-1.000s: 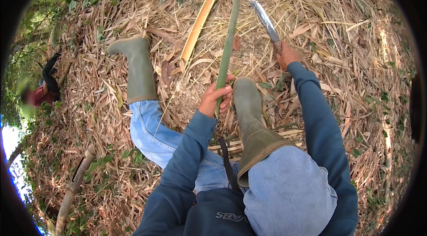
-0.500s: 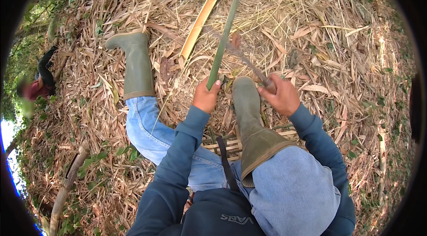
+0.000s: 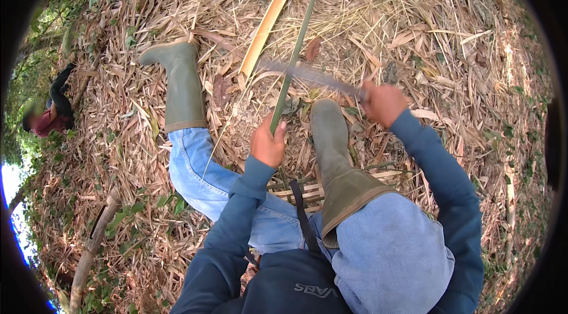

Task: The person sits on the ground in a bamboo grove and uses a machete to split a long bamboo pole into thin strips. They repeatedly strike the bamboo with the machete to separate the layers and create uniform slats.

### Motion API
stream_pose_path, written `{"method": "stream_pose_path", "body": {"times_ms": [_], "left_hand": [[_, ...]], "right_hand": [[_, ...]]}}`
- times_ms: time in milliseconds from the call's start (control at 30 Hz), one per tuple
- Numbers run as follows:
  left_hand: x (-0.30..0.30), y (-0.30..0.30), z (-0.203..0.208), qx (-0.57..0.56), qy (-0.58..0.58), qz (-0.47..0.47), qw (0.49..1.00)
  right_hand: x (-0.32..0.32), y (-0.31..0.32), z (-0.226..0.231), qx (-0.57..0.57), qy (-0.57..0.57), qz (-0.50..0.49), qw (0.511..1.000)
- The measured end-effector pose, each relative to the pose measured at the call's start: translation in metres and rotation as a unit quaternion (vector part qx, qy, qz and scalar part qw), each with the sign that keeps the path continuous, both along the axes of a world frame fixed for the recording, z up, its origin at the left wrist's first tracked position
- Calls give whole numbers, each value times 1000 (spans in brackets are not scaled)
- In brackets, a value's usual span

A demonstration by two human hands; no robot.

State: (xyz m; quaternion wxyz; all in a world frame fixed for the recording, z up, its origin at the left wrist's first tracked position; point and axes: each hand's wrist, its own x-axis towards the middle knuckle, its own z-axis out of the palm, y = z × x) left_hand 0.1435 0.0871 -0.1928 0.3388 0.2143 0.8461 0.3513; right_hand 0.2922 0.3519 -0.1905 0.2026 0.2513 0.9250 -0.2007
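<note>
At the far left another person [image 3: 52,120] is near the edge of the leafy ground, with a log [image 3: 90,252] lower down and then the wearer's green left boot [image 3: 183,92] on the dry leaves [image 3: 142,178]. Next, the left hand [image 3: 267,143] is closed around the low end of a long green bamboo strip [image 3: 300,42], which points up and away just beside a split yellow bamboo piece [image 3: 267,31]. Past the right boot [image 3: 329,130], the right hand [image 3: 384,104] grips a long knife [image 3: 324,79], whose blurry blade crosses the strip, but it is hard to tell if they touch.
</note>
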Motion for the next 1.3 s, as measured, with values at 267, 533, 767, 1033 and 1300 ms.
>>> {"method": "stream_pose_path", "body": {"times_ms": [267, 533, 767, 1033, 1300], "left_hand": [[10, -46, 23, -4, 23, -22, 999], [13, -91, 64, -64, 12, -33, 997], [17, -121, 76, -43, 7, -30, 999], [18, -153, 95, -56, -16, -28, 998], [22, -190, 119, -87, -44, -25, 995]], "right_hand": [[-11, 10, -8, -19, 33, 8, 999], [-8, 7, -24, -16, 22, 45, 999], [-22, 2, -13, -17, 25, 54, 998], [-42, 8, -17, -3, -13, 31, 999], [-49, 38, -39, 18, -17, -7, 1000]]}}
